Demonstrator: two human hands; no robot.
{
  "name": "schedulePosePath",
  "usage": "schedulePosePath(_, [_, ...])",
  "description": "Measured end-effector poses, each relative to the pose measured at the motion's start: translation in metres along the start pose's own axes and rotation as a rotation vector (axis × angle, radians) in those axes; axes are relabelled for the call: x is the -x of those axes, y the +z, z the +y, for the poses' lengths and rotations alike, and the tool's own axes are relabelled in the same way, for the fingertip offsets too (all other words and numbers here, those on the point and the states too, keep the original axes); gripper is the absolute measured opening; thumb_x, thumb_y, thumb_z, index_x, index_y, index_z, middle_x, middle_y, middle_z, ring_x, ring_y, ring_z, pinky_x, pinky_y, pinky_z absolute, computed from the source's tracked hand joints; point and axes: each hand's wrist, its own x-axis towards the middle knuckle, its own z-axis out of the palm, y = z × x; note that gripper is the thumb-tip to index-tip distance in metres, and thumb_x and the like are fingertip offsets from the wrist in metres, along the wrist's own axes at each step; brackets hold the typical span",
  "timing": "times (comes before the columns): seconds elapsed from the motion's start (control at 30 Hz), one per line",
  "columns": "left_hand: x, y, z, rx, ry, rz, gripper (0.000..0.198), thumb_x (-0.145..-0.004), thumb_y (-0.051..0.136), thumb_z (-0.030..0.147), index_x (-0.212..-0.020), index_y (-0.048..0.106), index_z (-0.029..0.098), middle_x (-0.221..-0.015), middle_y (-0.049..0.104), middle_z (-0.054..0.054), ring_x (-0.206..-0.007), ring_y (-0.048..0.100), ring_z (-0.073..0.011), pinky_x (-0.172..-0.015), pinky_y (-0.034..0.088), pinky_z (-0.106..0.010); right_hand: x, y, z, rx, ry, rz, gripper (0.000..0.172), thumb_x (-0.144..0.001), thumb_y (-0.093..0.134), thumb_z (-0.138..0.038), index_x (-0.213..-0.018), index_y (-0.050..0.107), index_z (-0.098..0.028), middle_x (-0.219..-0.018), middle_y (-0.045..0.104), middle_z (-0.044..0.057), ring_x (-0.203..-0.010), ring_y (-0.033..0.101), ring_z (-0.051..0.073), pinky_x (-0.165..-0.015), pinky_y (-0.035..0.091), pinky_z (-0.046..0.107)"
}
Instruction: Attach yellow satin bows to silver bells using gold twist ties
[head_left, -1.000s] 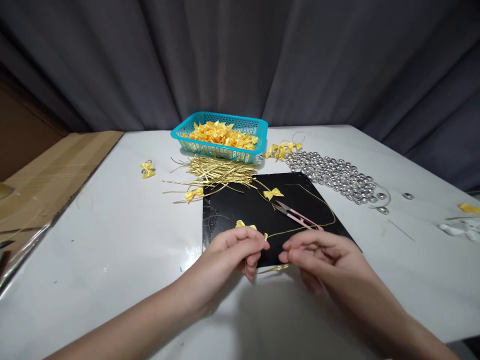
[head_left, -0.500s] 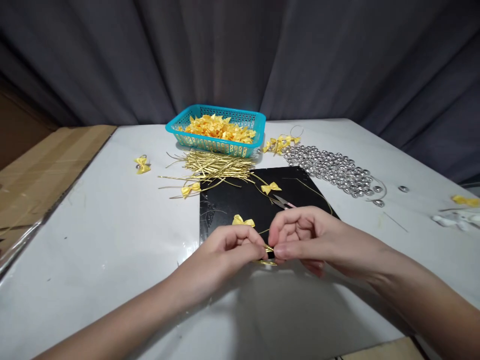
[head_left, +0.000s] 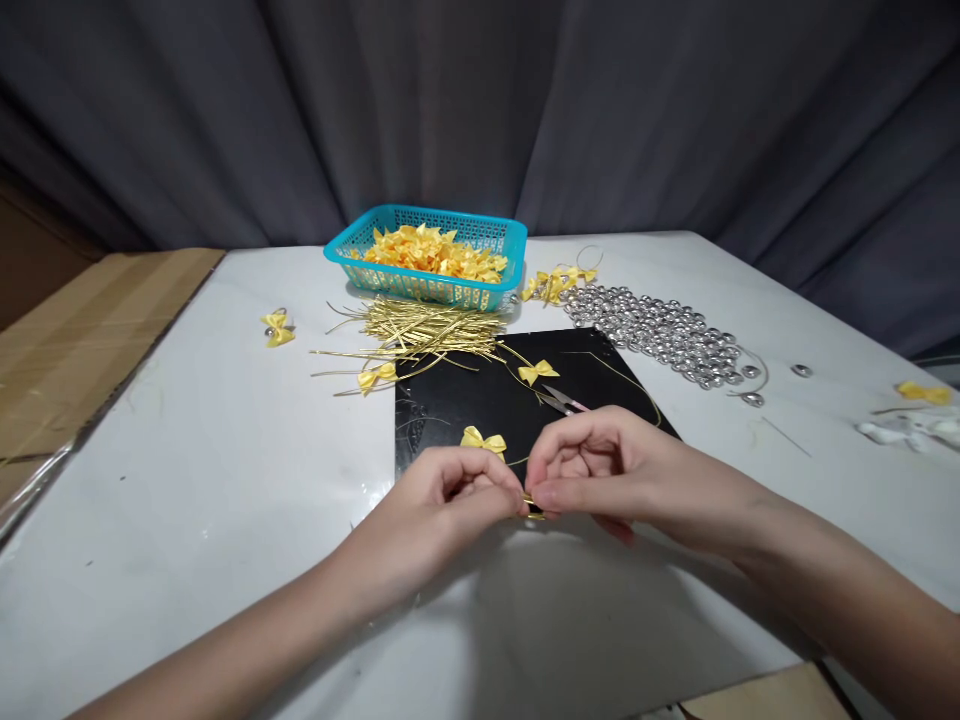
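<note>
Between my fingertips runs a gold cord (head_left: 529, 498), mostly covered by the fingers. My left hand (head_left: 461, 500) pinches it from the left, thumb against forefinger. From the right, my right hand (head_left: 600, 470) grips the same cord between thumb and forefinger, its other fingers curled. The two hands nearly touch above the near edge of a black board (head_left: 450, 400). Just beyond my left hand lies a yellow ribbon bow (head_left: 484, 441). A second yellow bow (head_left: 538, 373) rests farther back, near small scissors (head_left: 562, 402) partly hidden by my right hand.
A turquoise basket (head_left: 427, 283) full of yellow bows stands at the back. Before it lies a heap of gold cords (head_left: 427, 328). Silver beads (head_left: 660, 332) spread over the right side of the white table (head_left: 225, 480). Cardboard (head_left: 142, 300) borders the left.
My hands have drawn closer together on the gold cord, the right one moving slightly left. The whole view has shifted a little.
</note>
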Motion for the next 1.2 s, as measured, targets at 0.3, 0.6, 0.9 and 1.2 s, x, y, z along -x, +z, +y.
schedulePosePath(0.3, [0.000, 0.000, -0.003, -0.074, -0.022, 0.011, 0.021, -0.074, 0.056, 0.035, -0.064, 0.056, 0.016, -0.061, 0.043, 0.003, -0.056, 0.034, -0.0100, -0.050, 0.022, -0.023, -0.001, -0.002, 0.003, 0.170, -0.029, 0.044, 0.015, -0.067, 0.071, -0.024, -0.072, 0.063, -0.012, -0.043, 0.039, -0.007, -0.039, 0.032, 0.003, -0.035, 0.032, 0.011])
schedulePosePath(0.6, [0.000, 0.001, -0.001, -0.093, 0.009, 0.037, 0.023, -0.076, 0.056, 0.036, -0.065, 0.059, 0.016, -0.066, 0.051, 0.001, -0.061, 0.041, -0.0121, -0.052, 0.027, -0.023, 0.002, -0.002, 0.004, 0.375, -0.079, 0.108, 0.015, -0.076, 0.061, -0.029, -0.075, 0.066, -0.015, -0.046, 0.035, -0.006, -0.042, 0.031, 0.004, -0.038, 0.026, 0.016])
schedulePosePath(0.9, [-0.002, -0.001, -0.003, -0.135, 0.060, 0.086, 0.023, -0.077, 0.054, 0.036, -0.064, 0.055, 0.017, -0.066, 0.048, 0.002, -0.063, 0.039, -0.0120, -0.055, 0.027, -0.023, -0.003, 0.003, 0.007, 0.440, -0.109, 0.187, 0.020, -0.079, 0.057, -0.035, -0.080, 0.067, -0.018, -0.049, 0.035, -0.005, -0.043, 0.031, 0.007, -0.039, 0.020, 0.021])
schedulePosePath(1.2, [-0.003, 0.000, -0.007, -0.279, 0.061, 0.115, 0.020, -0.080, 0.052, 0.031, -0.064, 0.054, 0.018, -0.056, 0.036, 0.006, -0.055, 0.032, -0.0103, -0.050, 0.025, -0.024, -0.006, 0.010, 0.007, 0.500, -0.075, 0.208, 0.011, -0.076, 0.058, -0.025, -0.072, 0.062, -0.015, -0.050, 0.036, -0.005, -0.046, 0.028, 0.006, -0.041, 0.019, 0.020])
